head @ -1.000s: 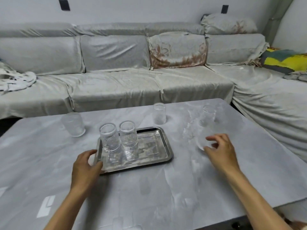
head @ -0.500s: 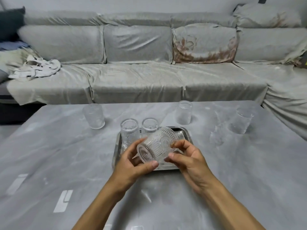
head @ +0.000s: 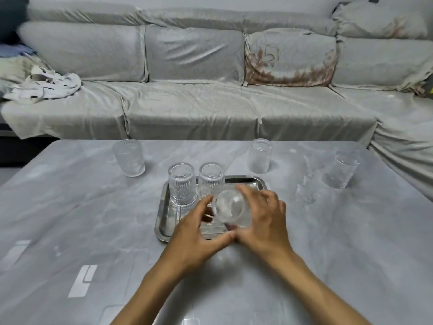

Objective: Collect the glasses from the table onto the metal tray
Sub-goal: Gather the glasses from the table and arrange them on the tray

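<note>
A metal tray point(head: 165, 221) lies in the middle of the grey table point(head: 70, 219). Two ribbed glasses point(head: 182, 185) point(head: 211, 178) stand side by side at the tray's far left. Just above the tray's near right part is a third clear glass point(head: 230, 207), gripped by both my left hand point(head: 199, 233) and my right hand point(head: 262, 219). It is almost upright, with its round end facing me. Three glasses stand on the table: one at the far left point(head: 128, 158), one behind the tray point(head: 259, 159), one at the far right point(head: 343, 168).
A grey covered sofa point(head: 199, 109) runs behind the table and turns along the right side. A crumpled white cloth point(head: 44, 86) lies on its left seat. White marks point(head: 83, 280) show on the table's near left.
My right hand picked a glass off the table to the right of the tray, and my left hand joined it over the tray. Together they turned the sideways glass nearly upright and lowered it.
</note>
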Motion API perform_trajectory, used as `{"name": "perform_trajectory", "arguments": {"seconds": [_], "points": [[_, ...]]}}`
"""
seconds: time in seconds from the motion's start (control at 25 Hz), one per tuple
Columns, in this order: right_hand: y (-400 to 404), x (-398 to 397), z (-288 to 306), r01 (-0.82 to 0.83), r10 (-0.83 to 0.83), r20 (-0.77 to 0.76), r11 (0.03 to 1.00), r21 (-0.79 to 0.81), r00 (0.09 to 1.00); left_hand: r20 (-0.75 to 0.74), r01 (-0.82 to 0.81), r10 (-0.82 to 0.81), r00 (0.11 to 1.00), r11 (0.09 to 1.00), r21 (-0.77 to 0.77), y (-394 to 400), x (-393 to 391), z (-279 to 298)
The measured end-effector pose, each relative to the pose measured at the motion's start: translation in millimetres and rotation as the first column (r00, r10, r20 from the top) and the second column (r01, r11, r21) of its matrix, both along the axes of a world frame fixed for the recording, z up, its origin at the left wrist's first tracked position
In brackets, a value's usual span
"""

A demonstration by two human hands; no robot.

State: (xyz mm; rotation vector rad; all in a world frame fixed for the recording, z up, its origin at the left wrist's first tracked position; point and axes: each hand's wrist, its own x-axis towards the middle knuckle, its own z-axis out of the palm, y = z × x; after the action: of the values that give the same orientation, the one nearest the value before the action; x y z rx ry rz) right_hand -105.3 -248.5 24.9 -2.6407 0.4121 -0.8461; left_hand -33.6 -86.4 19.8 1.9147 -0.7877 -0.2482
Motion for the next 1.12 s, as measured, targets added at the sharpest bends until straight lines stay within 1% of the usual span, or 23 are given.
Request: {"name": "perform_trajectory", "arguments": {"seconds": [0.04,0.08,0.12,0.2,0.28,0.32,0.36,0.44,0.52,0.6,0.68,0.76,0.92,1.0,1.12], "points": [[-11,8,5,0.033,-0.03,-0.018,0.987,0.158,0.999,0.108,-0.004,-0.01,0.994,0.992,0.125,2,5,-3],[-21,18,8,0.052,-0.041,-0.042,0.95,0.309,0.998,0.195,-0.041,-0.004,0.981,0.974,0.223,5,10,-6],[-31,28,9,0.07,-0.046,-0.067,0.906,0.418,0.997,0.241,-0.101,0.033,0.97,0.956,0.275,8,16,-8],[-46,46,4,0.116,-0.074,-0.1,0.837,0.535,0.992,0.259,-0.257,0.18,0.949,0.917,0.305,16,31,-13],[-55,60,-4,0.139,-0.102,-0.096,0.782,0.607,0.99,0.266,-0.399,0.315,0.911,0.834,0.381,26,45,-16],[-57,66,-9,0.142,-0.104,-0.096,0.768,0.625,0.99,0.268,-0.442,0.356,0.895,0.787,0.43,30,52,-18],[-58,73,-13,0.147,-0.108,-0.1,0.766,0.626,0.989,0.261,-0.461,0.381,0.887,0.757,0.462,34,56,-21],[-59,83,-19,0.15,-0.113,-0.098,0.789,0.595,0.989,0.265,-0.462,0.378,0.887,0.739,0.491,36,59,-25],[-62,88,-23,0.151,-0.108,-0.108,0.802,0.577,0.988,0.333,-0.464,0.331,0.883,0.728,0.506,34,56,-32],[-66,84,-24,0.152,-0.081,-0.142,0.778,0.61,0.987,0.379,-0.474,0.305,0.874,0.705,0.528,30,53,-34],[-68,76,-24,0.15,-0.04,-0.18,0.74,0.656,0.983,0.381,-0.476,0.301,0.874,0.691,0.544,30,51,-35],[-72,65,-26,0.151,-0.008,-0.218,0.743,0.652,0.976,0.374,-0.466,0.297,0.879,0.702,0.539,31,48,-34],[-97,51,-9,0.186,-0.042,-0.269,0.823,0.538,0.962,0.342,-0.436,0.288,0.895,0.732,0.524,35,50,-26],[-109,52,8,0.2,-0.09,-0.249,0.864,0.462,0.964,0.349,-0.441,0.288,0.891,0.727,0.526,37,50,-25],[-121,70,21,0.183,-0.113,-0.23,0.933,0.309,0.967,0.362,-0.458,0.301,0.882,0.729,0.508,39,54,-26]]}}
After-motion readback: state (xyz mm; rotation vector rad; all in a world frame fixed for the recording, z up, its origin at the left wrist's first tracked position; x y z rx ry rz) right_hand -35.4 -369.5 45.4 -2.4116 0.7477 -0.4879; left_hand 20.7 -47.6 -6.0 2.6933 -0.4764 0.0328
